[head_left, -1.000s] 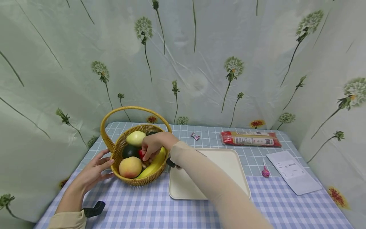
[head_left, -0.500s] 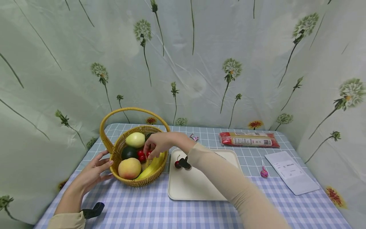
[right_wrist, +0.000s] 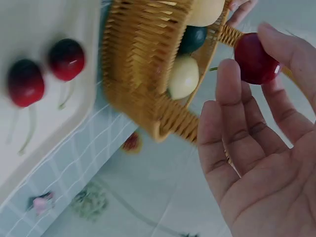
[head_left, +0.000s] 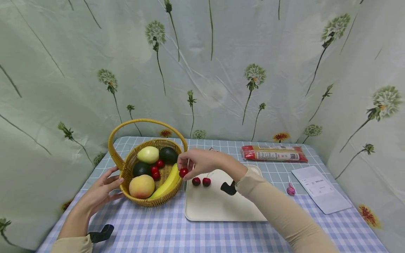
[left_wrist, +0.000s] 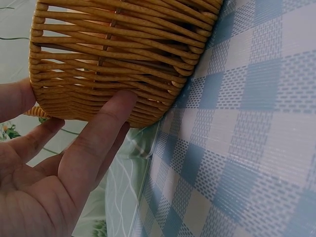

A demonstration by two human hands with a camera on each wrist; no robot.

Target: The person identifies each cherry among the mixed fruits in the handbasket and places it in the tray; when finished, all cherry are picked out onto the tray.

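Right hand (head_left: pixel 200 161): thumb and fingertips pinch one red cherry (right_wrist: pixel 256 58), held at the basket's right rim, close to the near-left part of the tray (exact height hard to judge). Two more cherries, darker, lie side by side on the cream tray (head_left: pixel 227 209), near its left edge; their thin stems show in the right wrist view.

Left hand (head_left: pixel 102 189): fingers spread and relaxed, tips touching the outer left side of the wicker basket (head_left: pixel 151 202). No grip closed round it; the left wrist view has a fingertip laid against the weave.

Basket contents: a banana (head_left: pixel 167 184) along the right side, a peach (head_left: pixel 141 187) at the front left, a dark green avocado (head_left: pixel 141 169) behind the peach, a second avocado (head_left: pixel 168 155) at the back right, a pale yellow fruit (head_left: pixel 148 155) at the back left, and three small cherries (head_left: pixel 155 169) clustered mid-basket. Tall handle arches over the back.

Elsewhere on the checked cloth (head_left: pixel 152 232): a red-ended packet (head_left: pixel 274 154) behind the tray, a pink lollipop (head_left: pixel 290 189) to its right, then a white labelled pouch (head_left: pixel 319 189). A small wrapped sweet (right_wrist: pixel 42 202) lies beyond the tray (mostly hidden by the right hand in the head view). Dandelion-print curtain (head_left: pixel 221 77) behind.
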